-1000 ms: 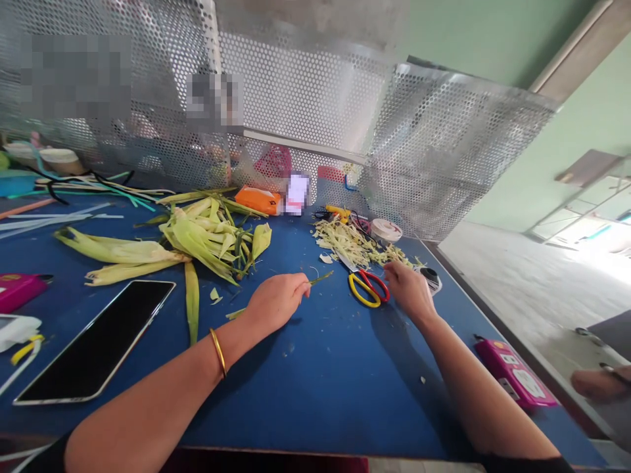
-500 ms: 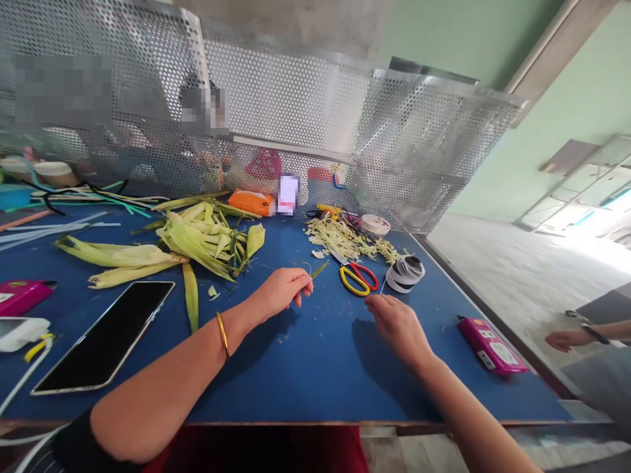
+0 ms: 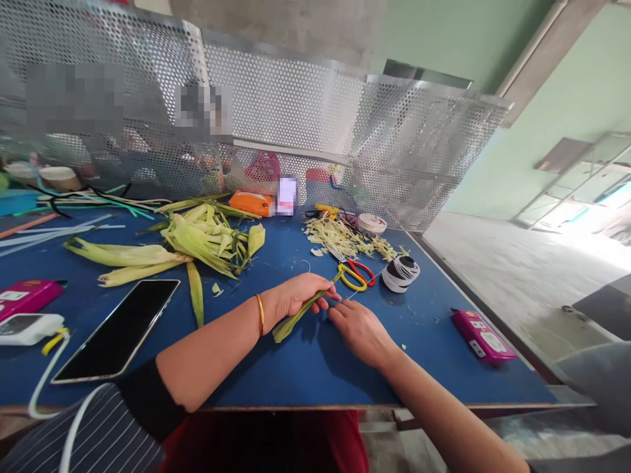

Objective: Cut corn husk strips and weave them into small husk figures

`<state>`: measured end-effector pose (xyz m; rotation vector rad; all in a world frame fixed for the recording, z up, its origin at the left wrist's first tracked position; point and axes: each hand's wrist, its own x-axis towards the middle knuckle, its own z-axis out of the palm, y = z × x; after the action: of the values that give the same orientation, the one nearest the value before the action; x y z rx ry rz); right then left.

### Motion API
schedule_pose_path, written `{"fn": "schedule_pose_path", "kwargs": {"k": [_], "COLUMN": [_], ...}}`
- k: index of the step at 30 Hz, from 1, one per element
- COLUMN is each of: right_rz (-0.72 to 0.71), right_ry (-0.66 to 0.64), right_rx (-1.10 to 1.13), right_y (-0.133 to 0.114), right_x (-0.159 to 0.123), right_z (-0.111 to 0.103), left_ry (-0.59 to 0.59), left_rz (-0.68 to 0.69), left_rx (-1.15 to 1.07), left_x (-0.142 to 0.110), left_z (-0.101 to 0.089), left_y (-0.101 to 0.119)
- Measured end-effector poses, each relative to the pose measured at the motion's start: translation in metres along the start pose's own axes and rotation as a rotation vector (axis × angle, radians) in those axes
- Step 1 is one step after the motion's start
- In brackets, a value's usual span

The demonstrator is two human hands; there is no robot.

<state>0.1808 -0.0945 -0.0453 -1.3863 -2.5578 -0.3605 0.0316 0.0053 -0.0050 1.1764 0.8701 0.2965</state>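
Observation:
A folded strip of green corn husk (image 3: 290, 325) lies slantwise in my left hand (image 3: 305, 293), its fingers closed around it and its lower end sticking out below the palm. Close beside it on the right, my right hand (image 3: 362, 333) pinches a thin white thread (image 3: 350, 297). That thread runs back to a black-and-white spool (image 3: 400, 274) on the blue table (image 3: 305, 374). Just beyond my hands lie scissors (image 3: 355, 289) with one yellow and one red handle. My right fingertips are partly hidden.
A heap of corn husks (image 3: 197, 240) and a dark-screened phone (image 3: 121, 332) lie to the left. Husk shreds (image 3: 330, 235) sit behind the scissors. Magenta boxes stand left and right (image 3: 483, 336). An orange packet (image 3: 251, 203) rests near the perforated metal partition (image 3: 290, 98).
My left hand has moved right and now shows more of the husk strip. My right hand has come left toward it, drawing the thread along. The bystander's hand at right has left view.

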Motion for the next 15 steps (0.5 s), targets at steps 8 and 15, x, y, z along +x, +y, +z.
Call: {"fn": "schedule_pose_path", "kwargs": {"k": [8,15], "right_rz": [-0.138,-0.147], "right_ry": [0.086,0.072], "right_rx": [-0.033,-0.054], "right_y": [-0.015,-0.024], "right_x": [0.006,0.012], "right_z": [0.003,-0.002], "left_ry": [-0.132,-0.106], "left_rz": [-0.19,-0.203], "left_rx": [-0.203,-0.238], "left_x": [0.016,0.01], "left_z": [-0.007,-0.009], "left_y": [-0.008,-0.009]}}
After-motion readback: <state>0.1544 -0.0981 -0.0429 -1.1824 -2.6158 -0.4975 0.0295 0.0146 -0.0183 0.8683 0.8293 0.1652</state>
